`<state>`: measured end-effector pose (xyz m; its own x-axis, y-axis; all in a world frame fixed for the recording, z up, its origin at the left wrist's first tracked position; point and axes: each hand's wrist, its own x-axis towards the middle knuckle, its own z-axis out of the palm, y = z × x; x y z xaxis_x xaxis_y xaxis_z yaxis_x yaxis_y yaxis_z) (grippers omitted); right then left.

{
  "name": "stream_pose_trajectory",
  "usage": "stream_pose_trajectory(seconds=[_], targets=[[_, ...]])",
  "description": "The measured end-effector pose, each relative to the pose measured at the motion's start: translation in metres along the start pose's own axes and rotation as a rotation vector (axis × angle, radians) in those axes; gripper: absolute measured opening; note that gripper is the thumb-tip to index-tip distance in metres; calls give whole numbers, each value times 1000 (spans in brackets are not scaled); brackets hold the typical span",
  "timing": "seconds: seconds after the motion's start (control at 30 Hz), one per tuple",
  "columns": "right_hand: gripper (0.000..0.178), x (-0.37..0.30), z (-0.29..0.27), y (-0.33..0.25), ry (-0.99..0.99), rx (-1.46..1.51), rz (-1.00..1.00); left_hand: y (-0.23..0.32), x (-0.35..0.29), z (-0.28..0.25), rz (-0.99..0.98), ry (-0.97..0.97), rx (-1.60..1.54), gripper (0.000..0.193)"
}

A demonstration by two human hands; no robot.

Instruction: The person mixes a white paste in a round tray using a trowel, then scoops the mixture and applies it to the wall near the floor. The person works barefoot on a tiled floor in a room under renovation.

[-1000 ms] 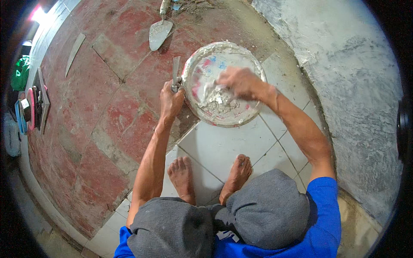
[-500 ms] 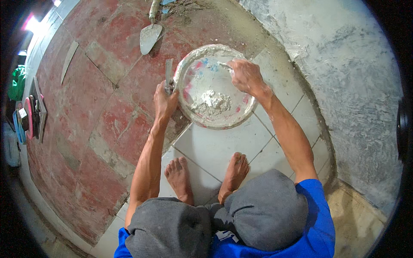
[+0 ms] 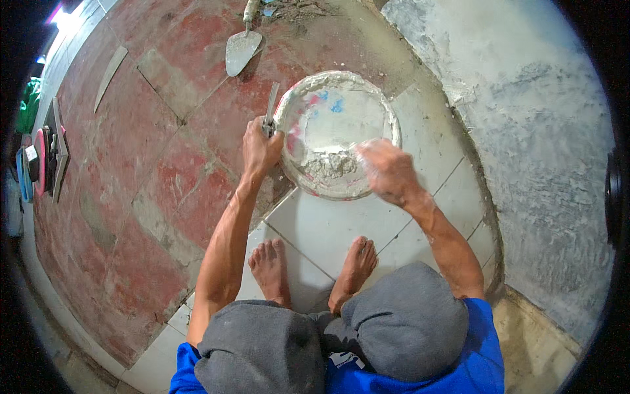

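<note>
A round, shallow basin (image 3: pixel 354 123) caked with pale putty stands on the floor in front of my feet. In its near half lies a heap of whitish wet putty (image 3: pixel 331 165). My left hand (image 3: pixel 261 148) is closed at the basin's left rim, round a putty knife (image 3: pixel 272 100) whose narrow metal blade points up and away. Over the right side of the basin, beside the heap, my right hand (image 3: pixel 392 172) is closed and blurred by motion. White putty shows at its fingertips; whatever it grips is hidden.
Beyond the basin lies a pointing trowel (image 3: pixel 243 51) on worn red flooring (image 3: pixel 164 197). A pale curved strip (image 3: pixel 109 77) rests farther left. Several flat items (image 3: pixel 42 164) stand at the far left. White tiles (image 3: pixel 308 226) lie under my feet; a grey plastered surface (image 3: pixel 538 171) borders the right.
My right hand has swept from the far right part of the basin toward me, down beside the putty heap. The heap looks pushed broader. My left hand stays at the rim.
</note>
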<state>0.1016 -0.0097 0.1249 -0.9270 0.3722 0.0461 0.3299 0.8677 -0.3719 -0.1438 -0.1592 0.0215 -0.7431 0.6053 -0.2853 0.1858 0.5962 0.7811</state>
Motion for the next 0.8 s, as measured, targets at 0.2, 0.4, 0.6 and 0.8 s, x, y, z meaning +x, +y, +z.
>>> stream_pose_trajectory(seconds=[0.2, 0.4, 0.6, 0.8], targets=[[24, -9, 41, 14, -27, -152, 533, 32, 34, 8, 24, -44, 315, 48], [35, 26, 34, -23, -28, 60, 310, 34, 47, -3, -95, -156, 278, 50], [39, 24, 15, 79, 55, -106, 27, 19, 30, -10, -75, -354, -363, 32], [25, -46, 44, -8, -3, -151, 242, 3, -9, -4, -136, -236, -410, 29]])
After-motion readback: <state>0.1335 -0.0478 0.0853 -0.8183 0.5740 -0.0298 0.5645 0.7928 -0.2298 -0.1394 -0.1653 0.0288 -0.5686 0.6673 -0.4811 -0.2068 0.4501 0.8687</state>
